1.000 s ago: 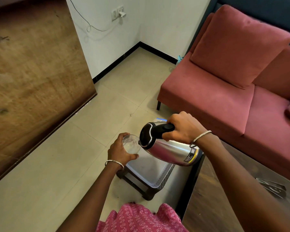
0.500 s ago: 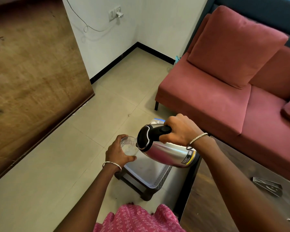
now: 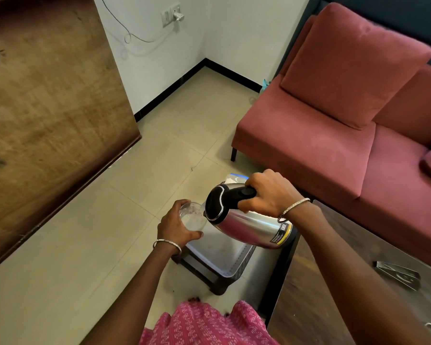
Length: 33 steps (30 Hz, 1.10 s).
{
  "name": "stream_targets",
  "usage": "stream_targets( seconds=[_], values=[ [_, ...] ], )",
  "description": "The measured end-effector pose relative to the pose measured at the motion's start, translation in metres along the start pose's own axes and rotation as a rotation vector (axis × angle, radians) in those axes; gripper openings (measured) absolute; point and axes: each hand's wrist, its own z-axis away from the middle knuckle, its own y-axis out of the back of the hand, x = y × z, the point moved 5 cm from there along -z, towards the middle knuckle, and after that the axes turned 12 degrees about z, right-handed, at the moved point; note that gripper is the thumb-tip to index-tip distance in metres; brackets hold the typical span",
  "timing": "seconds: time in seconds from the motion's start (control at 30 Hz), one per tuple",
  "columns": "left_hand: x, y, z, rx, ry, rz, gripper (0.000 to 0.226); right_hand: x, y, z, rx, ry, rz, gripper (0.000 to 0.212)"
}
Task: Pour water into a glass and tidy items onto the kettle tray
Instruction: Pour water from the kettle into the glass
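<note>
A pink patterned garment (image 3: pixel 204 324) fills the bottom edge. Both forearms reach forward over a white tray (image 3: pixel 222 255) that sits on a small dark stool (image 3: pixel 218 286). The left hand (image 3: pixel 177 226) wraps its fingers round a clear glass (image 3: pixel 194 216), held above the tray's left side. The right hand (image 3: pixel 269 195) grips the black handle of the steel kettle (image 3: pixel 249 225), which is tipped over with its spout at the glass rim. A glossy table (image 3: pixel 309 295) stands to the right, and a red sofa (image 3: pixel 309 145) lies beyond.

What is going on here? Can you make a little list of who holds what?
left hand: holds the glass
right hand: grips the kettle by its black handle
kettle: tipped, spout at the glass rim
water: too hard to see
tray: on a dark stool, below the kettle
sofa: red, behind
</note>
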Motion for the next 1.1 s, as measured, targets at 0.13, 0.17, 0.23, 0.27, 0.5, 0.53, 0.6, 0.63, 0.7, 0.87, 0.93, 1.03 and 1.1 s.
stream_targets(
  seconds=[0.13,0.17,0.23,0.27,0.5,0.53,0.6,0.63,0.7,0.87,0.93,1.03,1.1],
  values=[
    [-0.002,-0.001,-0.001,-0.008,0.0,0.004,0.092,0.001,-0.002,0.0,0.003,0.005,-0.009,0.037],
    [-0.002,-0.001,-0.001,-0.008,0.0,0.004,0.092,0.001,-0.003,0.0,0.003,0.004,-0.01,0.037],
    [-0.001,-0.001,-0.001,-0.01,0.0,0.006,0.092,0.001,-0.003,0.0,0.0,0.004,-0.009,0.036],
    [-0.002,-0.002,-0.002,-0.011,0.0,0.007,0.092,0.002,-0.003,0.0,-0.002,0.005,-0.009,0.036],
    [-0.001,-0.005,-0.004,-0.002,-0.002,0.009,0.092,0.007,-0.009,-0.003,-0.003,0.0,-0.01,0.037],
    [-0.001,-0.005,-0.005,-0.004,-0.001,0.011,0.092,0.008,-0.01,-0.003,-0.003,-0.002,-0.013,0.037],
    [-0.002,-0.007,-0.006,-0.007,0.001,0.012,0.092,0.01,-0.012,-0.004,-0.003,-0.007,-0.023,0.036],
    [-0.001,-0.008,-0.007,-0.01,0.001,0.013,0.093,0.012,-0.013,-0.004,-0.005,-0.01,-0.028,0.036],
    [-0.001,-0.009,-0.008,-0.014,0.0,0.015,0.093,0.016,-0.016,-0.004,-0.003,-0.017,-0.044,0.035],
    [-0.003,-0.012,-0.011,-0.019,0.003,0.024,0.092,0.029,-0.029,-0.004,0.012,-0.066,-0.11,0.038],
    [-0.005,-0.013,-0.011,-0.019,0.009,0.027,0.093,0.034,-0.035,-0.001,0.027,-0.098,-0.154,0.038],
    [-0.008,-0.011,-0.012,-0.018,0.025,0.022,0.092,0.045,-0.044,0.007,0.062,-0.169,-0.267,0.035],
    [-0.011,-0.009,-0.012,-0.013,0.025,0.017,0.091,0.051,-0.053,0.011,0.084,-0.225,-0.347,0.034]
  ],
)
